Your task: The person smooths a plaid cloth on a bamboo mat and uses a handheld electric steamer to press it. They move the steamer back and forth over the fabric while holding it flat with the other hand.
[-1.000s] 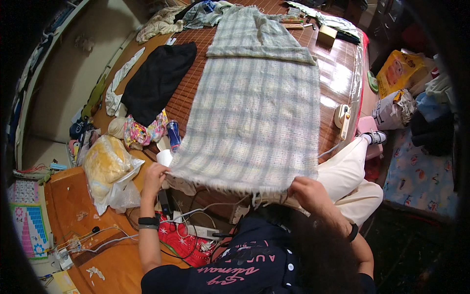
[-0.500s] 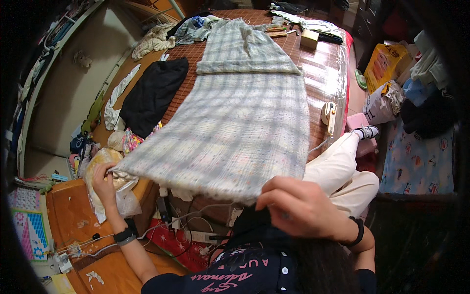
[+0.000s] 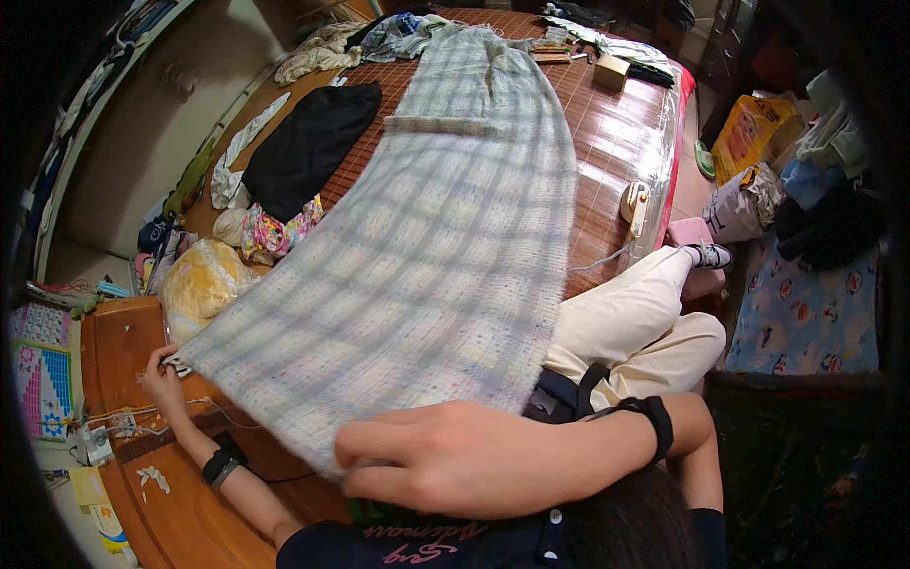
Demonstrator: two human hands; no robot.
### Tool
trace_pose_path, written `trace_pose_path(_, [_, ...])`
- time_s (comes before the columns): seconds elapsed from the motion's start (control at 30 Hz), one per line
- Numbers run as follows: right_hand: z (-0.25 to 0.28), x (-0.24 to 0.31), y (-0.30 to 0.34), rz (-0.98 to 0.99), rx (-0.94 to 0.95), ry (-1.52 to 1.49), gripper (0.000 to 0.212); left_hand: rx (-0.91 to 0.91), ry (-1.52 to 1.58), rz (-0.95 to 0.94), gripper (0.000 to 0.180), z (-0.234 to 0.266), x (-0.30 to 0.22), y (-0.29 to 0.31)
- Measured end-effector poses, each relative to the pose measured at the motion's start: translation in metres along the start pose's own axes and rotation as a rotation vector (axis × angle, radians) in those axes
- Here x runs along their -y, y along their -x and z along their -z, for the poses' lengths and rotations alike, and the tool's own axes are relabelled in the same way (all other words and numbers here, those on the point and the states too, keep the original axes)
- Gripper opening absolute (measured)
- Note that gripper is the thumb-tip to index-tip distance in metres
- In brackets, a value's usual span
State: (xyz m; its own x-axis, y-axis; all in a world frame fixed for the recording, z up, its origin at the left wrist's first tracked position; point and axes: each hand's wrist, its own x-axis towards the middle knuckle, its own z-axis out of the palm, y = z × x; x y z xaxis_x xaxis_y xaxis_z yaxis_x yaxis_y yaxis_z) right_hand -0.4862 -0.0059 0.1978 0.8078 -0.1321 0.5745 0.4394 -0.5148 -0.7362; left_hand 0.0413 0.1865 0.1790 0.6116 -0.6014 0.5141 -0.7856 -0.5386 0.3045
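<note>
A long plaid scarf [image 3: 408, 256] in grey and white, flecked with colour, stretches from the far side of the bed toward me. Part of it is folded over near its far end. At its near left corner, my left hand [image 3: 165, 377] pinches the edge, out over the wooden surface. My right hand [image 3: 408, 460] grips the near right corner, close to my chest, its fingers curled around the edge and partly hidden. Between the two hands the near edge hangs taut and slanted.
Left of the scarf lie black clothing [image 3: 313, 142], a bright patterned cloth [image 3: 280, 228] and a plastic bag with yellow contents [image 3: 204, 284]. A white corded device [image 3: 635, 211] and a small box [image 3: 611, 71] rest on the brown mat [image 3: 607, 152]. Bags [image 3: 749, 137] stand at right.
My right hand has swung left and nearer to my body with its corner. My left hand has moved left and down, pulling the other corner over the wooden surface.
</note>
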Motion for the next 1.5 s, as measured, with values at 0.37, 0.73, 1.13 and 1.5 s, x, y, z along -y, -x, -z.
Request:
trace_pose_path(0.37, [-0.052, 0.009, -0.043, 0.077, 0.201, -0.296, 0.018, -0.061, -0.294, 0.081, 0.018, 0.076, -0.007, 0.05])
trace_pose_path(0.73, [-0.139, -0.076, -0.057, -0.156, 0.811, -0.604, 0.043, 0.362, -0.831, 0.15, 0.025, 0.082, 0.112, 0.046])
trace_pose_path(1.13, [0.196, -0.289, 0.19, -1.064, -0.364, 0.683, 0.039, 0.445, -0.249, -0.25, 0.031, -0.147, -0.048, 0.042])
trace_pose_path(1.5, [0.243, -0.406, 0.409, -1.584, -1.092, 0.698, 0.074, 0.703, 0.087, -0.851, 0.066, -0.519, -0.371, 0.146])
